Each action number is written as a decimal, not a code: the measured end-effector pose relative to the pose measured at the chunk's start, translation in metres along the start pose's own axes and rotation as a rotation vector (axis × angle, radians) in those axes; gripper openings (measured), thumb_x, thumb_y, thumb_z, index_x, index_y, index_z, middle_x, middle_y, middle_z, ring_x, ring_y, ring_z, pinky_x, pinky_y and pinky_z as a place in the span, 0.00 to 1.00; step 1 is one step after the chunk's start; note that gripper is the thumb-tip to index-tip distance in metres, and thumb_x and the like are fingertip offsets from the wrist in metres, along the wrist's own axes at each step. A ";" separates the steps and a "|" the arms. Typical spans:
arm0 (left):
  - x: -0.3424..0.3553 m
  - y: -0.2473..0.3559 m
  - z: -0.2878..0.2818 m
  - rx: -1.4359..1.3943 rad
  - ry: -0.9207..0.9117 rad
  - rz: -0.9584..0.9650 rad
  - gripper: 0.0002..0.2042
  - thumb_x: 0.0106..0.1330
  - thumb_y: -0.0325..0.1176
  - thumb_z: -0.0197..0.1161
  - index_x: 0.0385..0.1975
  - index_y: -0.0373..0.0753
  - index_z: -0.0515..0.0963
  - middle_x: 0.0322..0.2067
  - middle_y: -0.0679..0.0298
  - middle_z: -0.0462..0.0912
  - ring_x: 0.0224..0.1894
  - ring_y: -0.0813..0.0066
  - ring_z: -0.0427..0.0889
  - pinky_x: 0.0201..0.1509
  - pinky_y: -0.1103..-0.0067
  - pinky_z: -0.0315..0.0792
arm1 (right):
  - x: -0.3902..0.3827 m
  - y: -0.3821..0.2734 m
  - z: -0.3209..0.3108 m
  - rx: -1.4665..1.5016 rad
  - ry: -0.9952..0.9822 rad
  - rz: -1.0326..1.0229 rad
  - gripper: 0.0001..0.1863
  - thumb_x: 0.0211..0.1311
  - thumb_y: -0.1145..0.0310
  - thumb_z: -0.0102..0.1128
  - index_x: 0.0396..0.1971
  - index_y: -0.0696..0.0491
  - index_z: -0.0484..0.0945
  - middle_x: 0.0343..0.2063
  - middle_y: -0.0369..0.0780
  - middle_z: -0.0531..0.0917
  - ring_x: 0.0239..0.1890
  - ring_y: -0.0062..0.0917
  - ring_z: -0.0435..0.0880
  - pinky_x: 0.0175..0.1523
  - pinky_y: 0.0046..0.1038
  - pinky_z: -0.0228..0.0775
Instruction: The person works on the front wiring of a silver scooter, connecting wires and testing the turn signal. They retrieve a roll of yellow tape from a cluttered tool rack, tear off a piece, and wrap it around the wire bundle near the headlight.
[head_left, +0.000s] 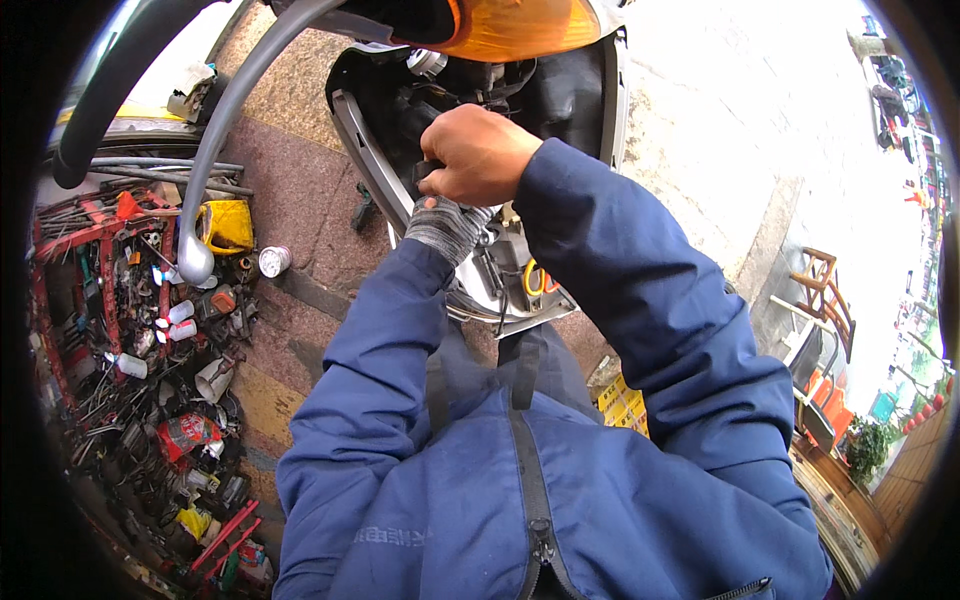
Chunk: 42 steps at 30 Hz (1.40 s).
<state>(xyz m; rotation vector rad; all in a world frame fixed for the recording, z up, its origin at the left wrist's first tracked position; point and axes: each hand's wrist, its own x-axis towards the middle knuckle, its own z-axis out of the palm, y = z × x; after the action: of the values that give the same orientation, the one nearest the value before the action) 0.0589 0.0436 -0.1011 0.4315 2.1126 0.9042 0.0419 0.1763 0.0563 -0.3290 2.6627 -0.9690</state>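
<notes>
In front of me is the opened front body of a scooter (348,130), with a dark hollow holding wires and black parts. My right hand (480,152) is bare and curled, back of the hand up, over the left side of this hollow. My left hand (447,228), in a grey knitted glove, is closed just below it, and the two hands meet. A small black part (426,178) shows at the fingers of my right hand; its kind is hidden. Tools lie on the panel nearer me, among them one with orange loop handles (537,279).
An orange lamp lens (520,25) and a grey curved bar (212,130) overhang the work. Left on the ground are a red metal rack (105,235), a yellow container (228,226), a white can (273,261) and piled parts. A wooden chair (825,290) stands right.
</notes>
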 end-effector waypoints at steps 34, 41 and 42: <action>-0.034 0.023 -0.030 -1.300 -0.268 -0.215 0.35 0.60 0.66 0.49 0.32 0.29 0.75 0.26 0.45 0.79 0.23 0.55 0.79 0.24 0.70 0.77 | -0.031 0.103 0.075 1.087 -0.128 0.160 0.19 0.58 0.73 0.52 0.51 0.56 0.76 0.39 0.35 0.82 0.34 0.17 0.77 0.40 0.22 0.73; -0.034 0.035 -0.034 -1.324 -0.375 -0.224 0.35 0.60 0.67 0.48 0.30 0.32 0.75 0.24 0.48 0.79 0.21 0.55 0.79 0.22 0.72 0.76 | -0.033 0.097 0.063 1.038 -0.124 0.160 0.17 0.62 0.67 0.53 0.49 0.56 0.77 0.36 0.37 0.83 0.36 0.21 0.78 0.42 0.25 0.72; -0.036 0.037 -0.037 -1.312 -0.389 -0.227 0.35 0.59 0.68 0.47 0.30 0.32 0.76 0.24 0.48 0.79 0.21 0.56 0.79 0.22 0.72 0.76 | -0.033 0.098 0.062 1.002 -0.119 0.159 0.17 0.62 0.66 0.52 0.48 0.56 0.77 0.35 0.38 0.83 0.36 0.22 0.79 0.43 0.26 0.72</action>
<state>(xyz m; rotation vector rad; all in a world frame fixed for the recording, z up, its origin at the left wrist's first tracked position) 0.0536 0.0322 -0.0395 -0.3001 0.8661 1.6412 0.0830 0.2229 -0.0470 0.0556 1.7485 -1.9480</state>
